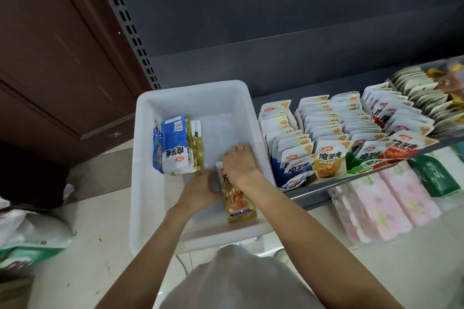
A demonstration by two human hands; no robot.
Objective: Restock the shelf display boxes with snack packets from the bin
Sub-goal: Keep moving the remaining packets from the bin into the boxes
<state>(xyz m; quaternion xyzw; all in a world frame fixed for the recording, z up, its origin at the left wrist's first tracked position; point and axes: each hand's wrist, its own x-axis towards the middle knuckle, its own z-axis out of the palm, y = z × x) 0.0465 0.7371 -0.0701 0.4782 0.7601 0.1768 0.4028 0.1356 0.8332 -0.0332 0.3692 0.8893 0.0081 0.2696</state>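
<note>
Inside the white plastic bin (140, 183), both hands, left hand (198, 189) and right hand (239, 162), curl fingers around a yellow foil snack packet (238, 202).

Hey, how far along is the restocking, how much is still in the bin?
Mostly done: the display boxes on the shelf look packed with packets. In hand: both the left hand and right hand are on a yellow packet in the white bin. Left: that packet plus a small stack of blue and yellow packets at the bin's far left.
</note>
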